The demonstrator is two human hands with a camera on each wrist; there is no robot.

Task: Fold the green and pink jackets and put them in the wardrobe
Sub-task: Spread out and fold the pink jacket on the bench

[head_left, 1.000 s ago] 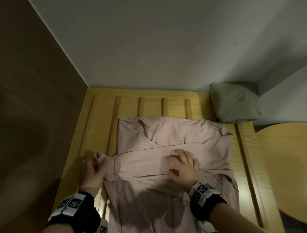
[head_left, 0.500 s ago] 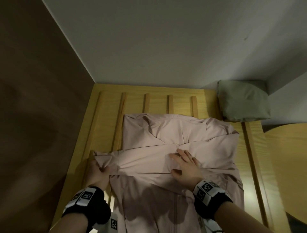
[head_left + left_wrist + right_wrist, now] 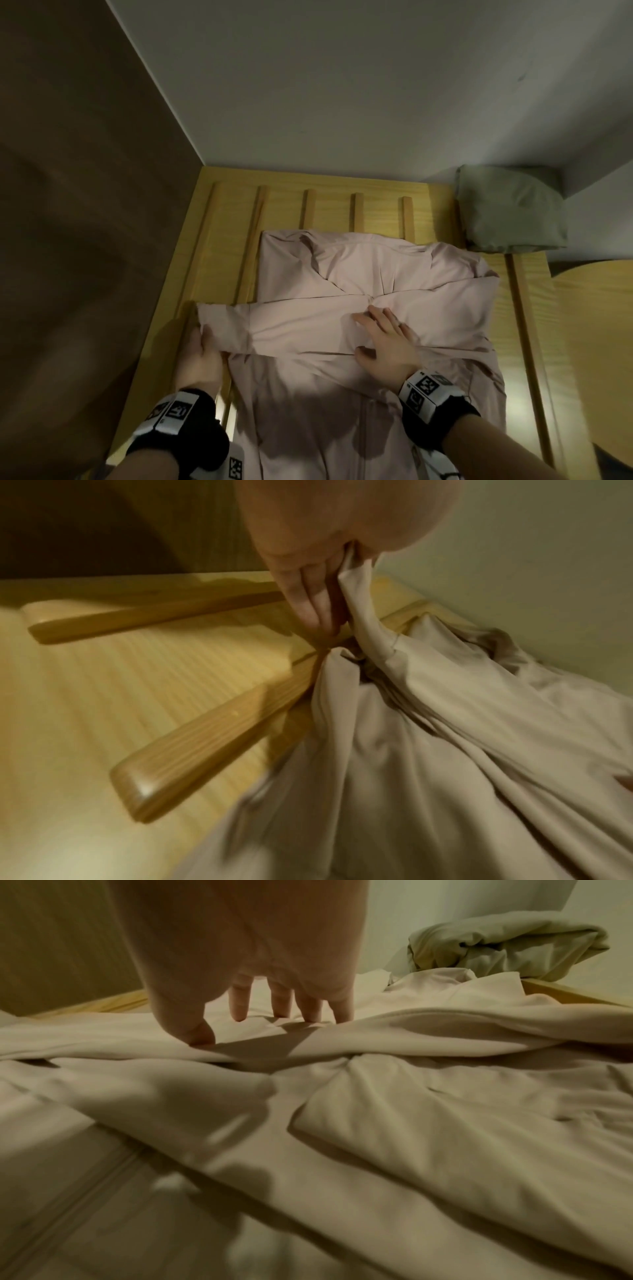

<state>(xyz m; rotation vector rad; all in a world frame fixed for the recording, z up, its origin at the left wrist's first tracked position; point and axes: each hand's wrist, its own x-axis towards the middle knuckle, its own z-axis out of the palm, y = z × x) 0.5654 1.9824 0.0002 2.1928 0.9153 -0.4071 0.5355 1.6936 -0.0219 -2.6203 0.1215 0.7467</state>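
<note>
The pink jacket [image 3: 342, 274] lies spread on a slatted wooden bed base [image 3: 226, 219], one sleeve [image 3: 291, 325] folded across its chest. My left hand [image 3: 202, 356] pinches the cuff end of that sleeve [image 3: 359, 610] at the jacket's left edge. Flat on the folded sleeve near the middle, my right hand [image 3: 383, 335] presses down with straight, spread fingers [image 3: 281, 1007]. The green jacket [image 3: 510, 209] sits folded at the far right corner; the right wrist view shows the green jacket [image 3: 507, 942] beyond the pink cloth.
A dark brown panel [image 3: 68, 205] stands along the left side and a white wall [image 3: 342, 85] runs behind the bed base. A rounded wooden board [image 3: 596, 342] lies to the right. Raised wooden slats [image 3: 212, 723] run beside the jacket.
The left hand has lowered and pulled the sleeve's cuff down and outward, flattening the sleeve across the jacket. The right hand stays pressed on the same spot.
</note>
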